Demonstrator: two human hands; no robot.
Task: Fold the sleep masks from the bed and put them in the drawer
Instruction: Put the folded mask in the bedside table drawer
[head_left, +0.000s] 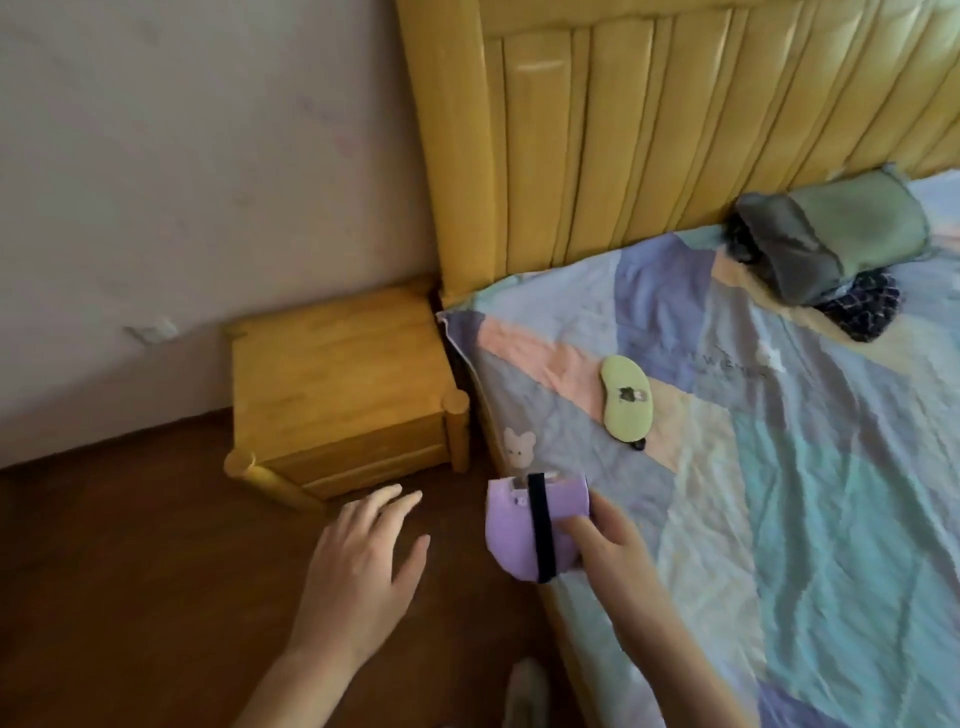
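Note:
My right hand (610, 540) grips a folded purple sleep mask (511, 527) with a black strap across it, held at the bed's near corner. My left hand (363, 556) hovers open over the floor, fingers spread, just in front of the wooden nightstand (332, 374). The nightstand's drawers (363, 457) are closed. A green sleep mask (626, 397) lies flat and unfolded on the patchwork bedsheet (779, 467), farther up the bed.
A yellow padded headboard (675, 130) stands behind the bed. A green pillow with dark clothing (831, 244) lies near the headboard. Dark wooden floor (130, 571) fills the lower left, with a pale wall (182, 182) behind the nightstand.

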